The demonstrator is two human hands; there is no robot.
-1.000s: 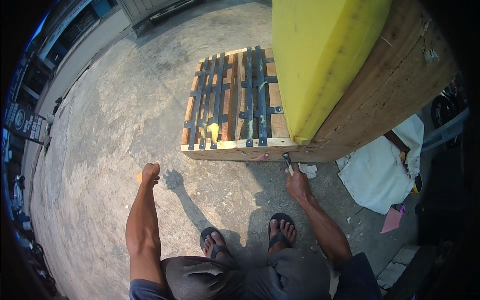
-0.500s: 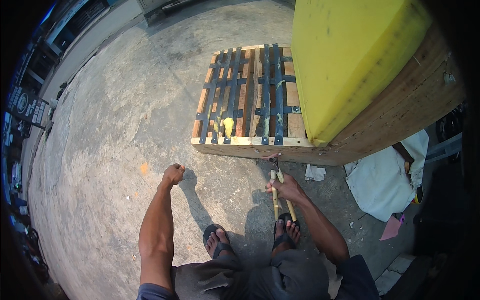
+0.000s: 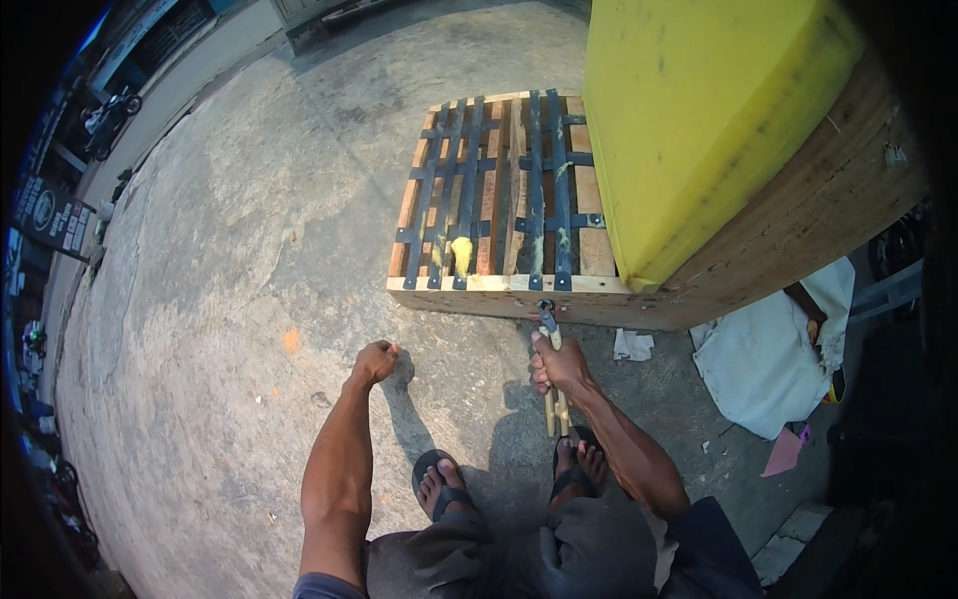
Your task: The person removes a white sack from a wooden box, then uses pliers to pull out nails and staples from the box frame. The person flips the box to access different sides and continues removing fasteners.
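Observation:
My right hand (image 3: 561, 365) is wrapped round the handles of metal pincers (image 3: 548, 319) with pale yellow grips. Their jaws meet the front side of a wooden frame (image 3: 439, 297), just under its top edge. Dark straps (image 3: 467, 190) criss-cross the top of that frame, fixed at their ends, with yellowish residue on some. My left hand (image 3: 375, 361) hangs above the concrete left of the pincers, fingers curled closed; whether anything small is inside is hidden.
A large yellow foam block (image 3: 699, 130) stands on the right part of the frame. White sheeting (image 3: 763, 369) lies to the right, with a pink scrap (image 3: 783, 454) beside it. A crumpled white scrap (image 3: 633, 345) rests near my right hand. My sandalled feet (image 3: 446, 489) are just below.
The pincers' handles have come together in my right hand, and the jaws now meet the frame's front side. My left hand has shifted right and slightly down, staying closed.

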